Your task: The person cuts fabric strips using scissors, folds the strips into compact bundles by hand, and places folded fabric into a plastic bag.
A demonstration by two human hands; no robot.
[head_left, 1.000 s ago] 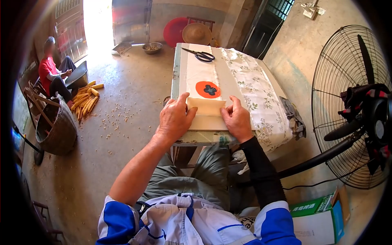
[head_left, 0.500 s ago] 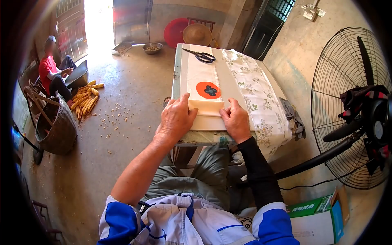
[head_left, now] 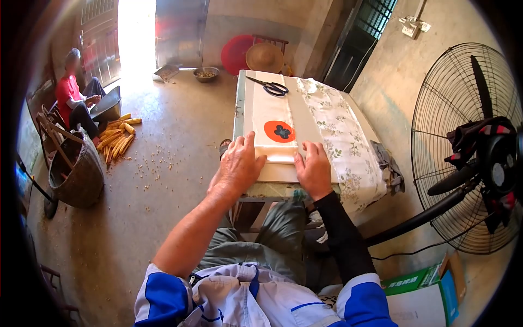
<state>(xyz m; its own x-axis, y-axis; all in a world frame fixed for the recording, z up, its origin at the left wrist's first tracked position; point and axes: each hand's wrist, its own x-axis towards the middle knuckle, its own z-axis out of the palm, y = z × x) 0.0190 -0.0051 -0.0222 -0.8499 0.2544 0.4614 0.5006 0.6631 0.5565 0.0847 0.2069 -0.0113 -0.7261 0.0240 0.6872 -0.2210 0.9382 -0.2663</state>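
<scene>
A long cream cloth strip (head_left: 267, 109) lies lengthwise on the table, its near end folded over. An orange-red round patch (head_left: 269, 132) with a dark flower-like shape (head_left: 282, 132) sits on it, just beyond the fold. My left hand (head_left: 238, 166) pinches the fold's left end between thumb and fingers. At the right end my right hand (head_left: 314, 170) grips it the same way, thumb pointing inward. Fingertips under the cloth are partly hidden. Dark-handled scissors (head_left: 276, 89) rest on the far part of the strip, away from both hands.
A floral cloth (head_left: 340, 128) covers the table's right side, with a grey rag (head_left: 387, 163) at its edge. A large black fan (head_left: 479, 147) stands right. On the left are a seated person (head_left: 66, 90), corn cobs (head_left: 117, 139) and a woven basket (head_left: 76, 177).
The whole view has shifted, so the table appears slightly lower. Both hands still hold the fold, which now looks flatter and more brightly lit.
</scene>
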